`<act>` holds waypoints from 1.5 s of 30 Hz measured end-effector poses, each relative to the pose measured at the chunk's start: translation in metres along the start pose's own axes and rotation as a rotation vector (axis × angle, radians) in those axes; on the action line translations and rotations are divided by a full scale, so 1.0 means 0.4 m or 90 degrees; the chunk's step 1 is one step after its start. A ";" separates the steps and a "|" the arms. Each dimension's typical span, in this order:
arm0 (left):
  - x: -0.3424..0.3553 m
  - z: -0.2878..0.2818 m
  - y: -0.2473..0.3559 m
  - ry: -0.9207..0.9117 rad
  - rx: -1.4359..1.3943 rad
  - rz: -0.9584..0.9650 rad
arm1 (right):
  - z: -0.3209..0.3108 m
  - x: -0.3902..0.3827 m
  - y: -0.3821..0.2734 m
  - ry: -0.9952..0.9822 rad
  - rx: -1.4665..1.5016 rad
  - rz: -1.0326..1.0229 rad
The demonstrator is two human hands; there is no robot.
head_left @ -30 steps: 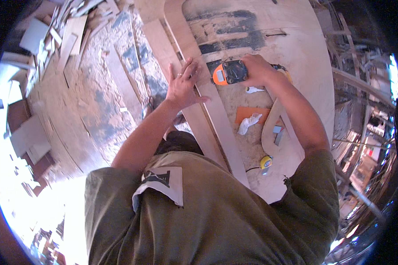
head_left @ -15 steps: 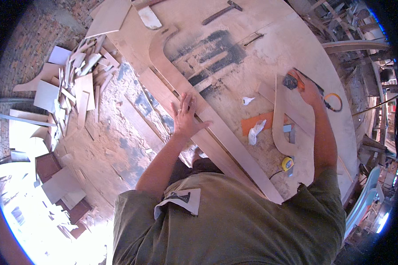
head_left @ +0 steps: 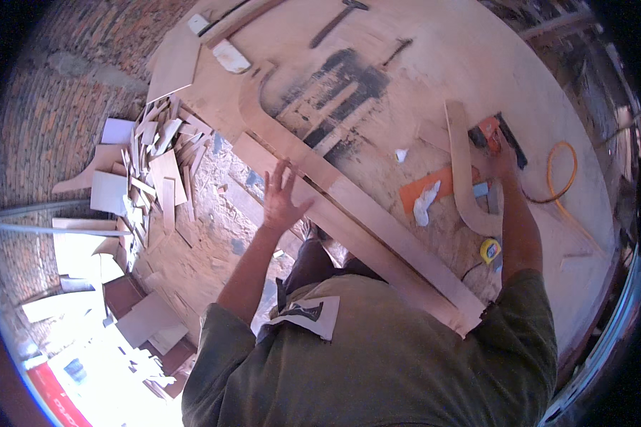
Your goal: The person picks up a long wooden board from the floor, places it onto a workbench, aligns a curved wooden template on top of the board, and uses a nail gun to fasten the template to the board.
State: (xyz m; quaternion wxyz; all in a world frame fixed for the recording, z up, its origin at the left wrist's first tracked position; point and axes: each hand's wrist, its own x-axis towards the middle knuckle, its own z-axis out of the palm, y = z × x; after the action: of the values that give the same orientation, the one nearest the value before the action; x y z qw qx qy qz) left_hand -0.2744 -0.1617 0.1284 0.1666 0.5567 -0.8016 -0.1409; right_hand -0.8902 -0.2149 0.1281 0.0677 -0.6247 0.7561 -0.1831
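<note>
My left hand (head_left: 283,199) has its fingers spread at the narrow long board (head_left: 349,231), which lies alongside a curved-end board (head_left: 399,231); whether the palm touches it I cannot tell. My right hand (head_left: 500,153) grips an orange-and-black power tool (head_left: 490,135) at the right, beside a curved wooden piece (head_left: 456,164). Nearby lie an orange sheet (head_left: 413,192) with crumpled white material (head_left: 426,206) on it, a small white item (head_left: 401,155), a yellow tape measure (head_left: 490,250) and a looped yellow hose (head_left: 570,167).
The worktable (head_left: 548,107) holds a hammer (head_left: 324,32), a white block (head_left: 231,57) and dark stains. At the left, offcuts (head_left: 164,171) and panels (head_left: 149,320) lie in heaps on the dusty floor by a brick wall (head_left: 57,85). Timber (head_left: 555,25) is stacked beyond the table's right side.
My right hand has carried the tool rightward, away from the long boards. My left hand has shifted slightly toward the boards' outer edge. The camera view has swung, showing more floor and wall.
</note>
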 end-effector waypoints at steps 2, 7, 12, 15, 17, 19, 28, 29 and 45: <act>0.014 -0.031 -0.037 -0.015 0.012 0.035 | -0.030 -0.074 -0.034 -0.082 -0.046 0.124; 0.160 -0.056 -0.133 -0.047 0.043 0.181 | -0.063 -0.398 -0.043 0.048 -0.190 0.069; 0.289 -0.098 -0.172 -0.171 0.092 0.313 | -0.151 -0.814 -0.155 -0.068 -0.159 0.283; 0.342 -0.101 -0.207 -0.220 0.119 0.378 | -0.197 -0.964 -0.217 -0.159 -0.234 0.375; 0.372 -0.094 -0.233 -0.272 0.141 0.439 | -0.212 -1.030 -0.248 -0.217 -0.260 0.418; 0.399 -0.069 -0.260 -0.293 0.139 0.479 | -0.205 -1.077 -0.246 -0.260 -0.314 0.448; 0.436 -0.036 -0.304 -0.303 0.107 0.548 | -0.138 -1.141 -0.150 -0.277 -0.408 0.417; 0.436 -0.038 -0.303 -0.295 0.095 0.567 | -0.133 -1.129 -0.150 -0.275 -0.438 0.403; 0.444 -0.059 -0.239 -0.392 0.209 0.485 | -0.131 -1.113 -0.100 -0.326 -0.408 0.411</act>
State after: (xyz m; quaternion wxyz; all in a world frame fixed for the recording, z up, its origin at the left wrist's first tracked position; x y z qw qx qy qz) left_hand -0.2411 -0.3620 0.1297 -0.1269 0.1765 -0.9709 -0.1000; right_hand -0.7774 0.2207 0.1347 0.1091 -0.3740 0.8874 0.2464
